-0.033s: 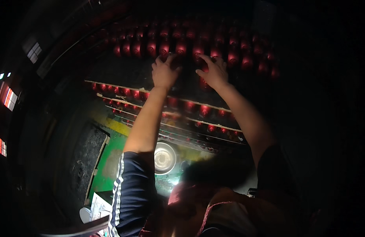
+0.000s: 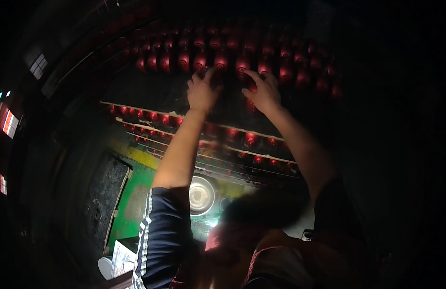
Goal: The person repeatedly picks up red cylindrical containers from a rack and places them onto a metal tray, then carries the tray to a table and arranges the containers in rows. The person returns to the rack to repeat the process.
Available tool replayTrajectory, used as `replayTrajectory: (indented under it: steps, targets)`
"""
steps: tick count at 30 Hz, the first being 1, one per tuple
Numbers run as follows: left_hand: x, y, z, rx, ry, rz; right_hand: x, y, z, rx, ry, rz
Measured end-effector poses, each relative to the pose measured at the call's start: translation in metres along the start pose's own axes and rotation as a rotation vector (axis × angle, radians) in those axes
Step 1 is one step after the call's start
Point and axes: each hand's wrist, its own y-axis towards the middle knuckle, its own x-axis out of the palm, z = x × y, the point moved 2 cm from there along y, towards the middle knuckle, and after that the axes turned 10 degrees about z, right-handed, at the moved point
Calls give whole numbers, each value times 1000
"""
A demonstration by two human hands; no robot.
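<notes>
Rows of shiny red, rounded, jar-like pieces (image 2: 220, 60) stand on a dark upper board (image 2: 150, 91). My left hand (image 2: 203, 94) reaches over the board, palm down. Its fingers are apart and its fingertips are at the front row; whether they touch is hard to see. To the right, my right hand (image 2: 265, 94) is also palm down, with thumb and forefinger spread. A single red piece (image 2: 252, 104) stands nearer than the row, partly hidden beneath that hand. Red also shows between the thumb and forefinger.
Below, more boards with pale edges (image 2: 150, 115) carry further red pieces. A round metal basin (image 2: 201, 195) sits under them, near a green floor (image 2: 131, 192). At the left leans a dark panel (image 2: 105, 202); white papers (image 2: 122, 257) lie at the lower left.
The view has shifted slightly, so the rows and boards sit a little lower. Both hands stay at nearly the same place by the front row.
</notes>
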Motion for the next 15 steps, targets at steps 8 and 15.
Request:
replayTrajectory:
  steps: [8,15]
  targets:
    - [27,1,-100,40,-351,133,37,8,95,55,436,49]
    - [-25,-99,-188,-730,-1326,363,59,-18,60,541,1342,-75]
